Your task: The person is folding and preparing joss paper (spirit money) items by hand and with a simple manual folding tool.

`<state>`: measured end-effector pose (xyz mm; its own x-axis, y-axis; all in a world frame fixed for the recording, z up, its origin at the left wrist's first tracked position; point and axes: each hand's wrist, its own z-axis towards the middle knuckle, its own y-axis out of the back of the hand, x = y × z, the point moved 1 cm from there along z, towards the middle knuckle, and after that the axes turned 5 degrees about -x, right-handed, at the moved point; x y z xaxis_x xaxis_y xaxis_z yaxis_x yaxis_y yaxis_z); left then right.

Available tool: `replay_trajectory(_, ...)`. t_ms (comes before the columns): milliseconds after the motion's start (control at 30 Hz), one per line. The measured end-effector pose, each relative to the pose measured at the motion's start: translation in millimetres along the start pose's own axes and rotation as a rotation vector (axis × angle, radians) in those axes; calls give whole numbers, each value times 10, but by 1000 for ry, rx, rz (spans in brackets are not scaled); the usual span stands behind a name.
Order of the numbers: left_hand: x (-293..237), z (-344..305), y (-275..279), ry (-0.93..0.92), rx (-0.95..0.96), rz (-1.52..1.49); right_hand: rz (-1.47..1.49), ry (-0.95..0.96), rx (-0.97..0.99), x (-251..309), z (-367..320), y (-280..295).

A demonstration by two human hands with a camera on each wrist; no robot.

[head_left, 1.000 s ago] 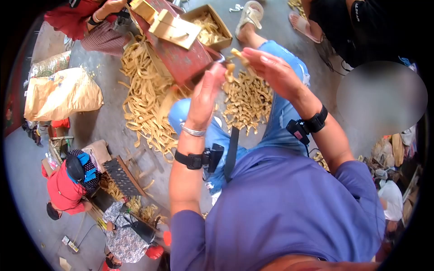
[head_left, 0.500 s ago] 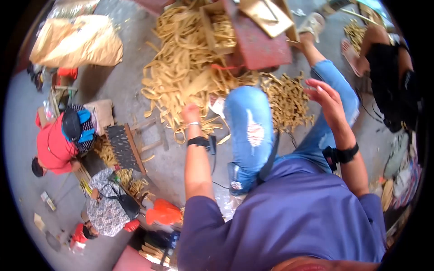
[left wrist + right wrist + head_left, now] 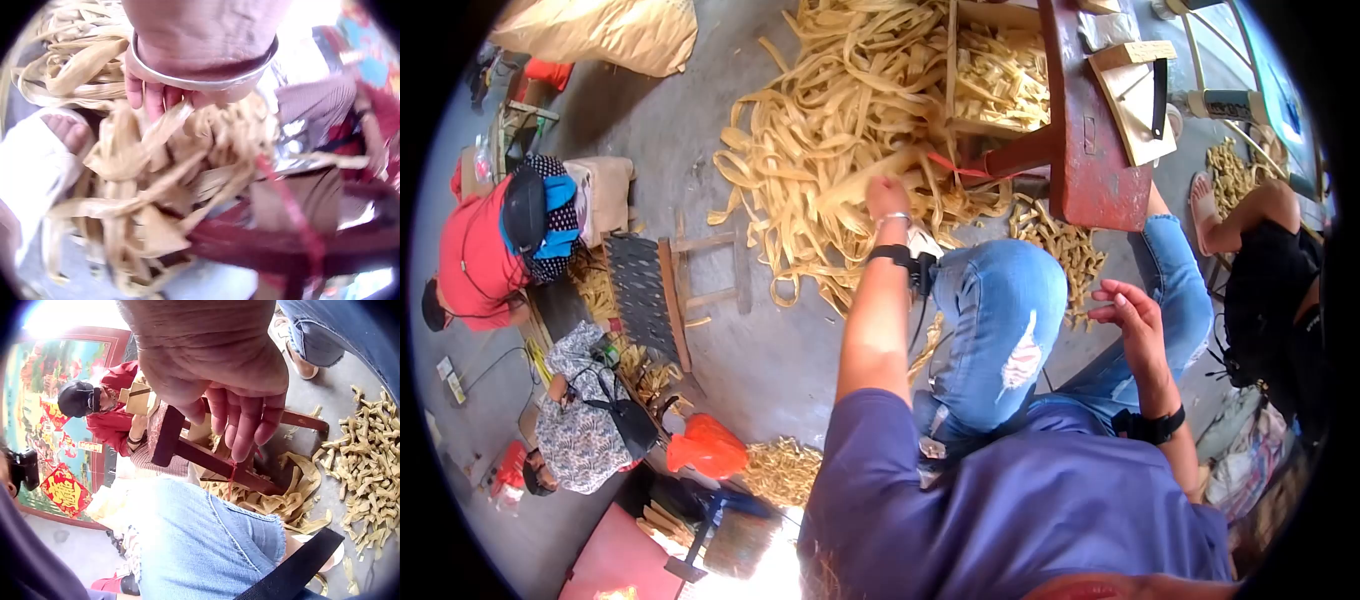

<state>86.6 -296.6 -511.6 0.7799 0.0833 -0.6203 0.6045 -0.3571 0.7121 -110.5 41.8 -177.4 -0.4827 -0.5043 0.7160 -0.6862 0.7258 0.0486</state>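
Note:
My left hand [image 3: 887, 197] reaches down into a loose pile of long, flat tan strips [image 3: 830, 110] on the floor. In the left wrist view its fingers [image 3: 153, 100] bend down among the strips, beside a raised strip end [image 3: 178, 119]. The thumb is hidden, and I cannot tell whether a strip is gripped. My right hand [image 3: 1135, 320] hovers over my legs with nothing in it, its fingers loosely bent in the right wrist view. Beyond it lies a heap of short, folded tan pieces [image 3: 1060, 240].
A red wooden bench [image 3: 1095, 180] stands ahead, carrying a wooden board with a dark blade [image 3: 1159, 98]. Beside it an open box [image 3: 1000, 80] holds more tan pieces. People sit at the left, near a slatted dark panel [image 3: 640, 300]; another person's leg [image 3: 1260, 215] is at the right.
The hands were close together near the bench and have parted. My left hand went down to the strip pile; my right drew back, emptied of the tan piece. The head view swung left.

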Motion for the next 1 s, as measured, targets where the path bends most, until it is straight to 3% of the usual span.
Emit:
replay_trajectory(33,-113,-34,209,41,14,-356,-24,42,2,40,-50,-11)
replay_trajectory(100,-841,-167,987,84,29,-1073,-59,156,16,161,-88,-97)
replay_trajectory(167,-1337,-414,1806,103,121,-1393,-150,374,58,427,-190,-276)
replay_trajectory(233,-1678,-718,2434,-61,35,-1356,-231,551,112,724,-357,-464)
replay_trajectory(300,-2056,-1240,2877,-359,22,-1295,-292,707,228,1024,-488,-789)
replay_trajectory(367,-2289,-1834,3035,-389,212,-1250,-284,751,433,1199,-544,-1213)
replay_trajectory(400,-2404,-2127,3108,-403,304,-1220,-41,638,531,1085,-425,-1404)
replay_trajectory(433,-2408,-2333,3094,-625,306,-986,117,504,601,1129,-397,-1625)
replay_trajectory(500,-2296,-2686,3176,-789,150,-488,351,214,687,1450,-432,-2046)
replay_trajectory(567,-1992,-2819,3230,-720,165,-286,466,263,865,1828,-486,-2190)
replay_trajectory(600,-1831,-2856,3237,-689,180,-189,409,461,867,2016,-460,-2238)
replay_trajectory(633,-1680,-2919,3248,-617,152,-304,351,662,859,2174,-552,-2282)
replay_trajectory(700,-1452,-3011,3316,-475,81,-533,175,786,748,2261,-814,-2424)
replay_trajectory(733,-1521,-3068,3398,-678,-264,-495,30,862,682,2191,-904,-2510)
replay_trajectory(800,-1806,-3147,3615,-757,-484,-682,-390,1284,671,1832,-1093,-2636)
replay_trajectory(833,-1930,-3158,3744,-806,-583,-774,-671,1633,699,1590,-1189,-2662)
replay_trajectory(900,-1978,-3110,3874,-568,-469,-1072,-1129,1454,584,1289,-1530,-2703)
replay_trajectory(1000,-2001,-3198,4011,-348,-282,-1454,-901,1407,537,1193,-1766,-2620)
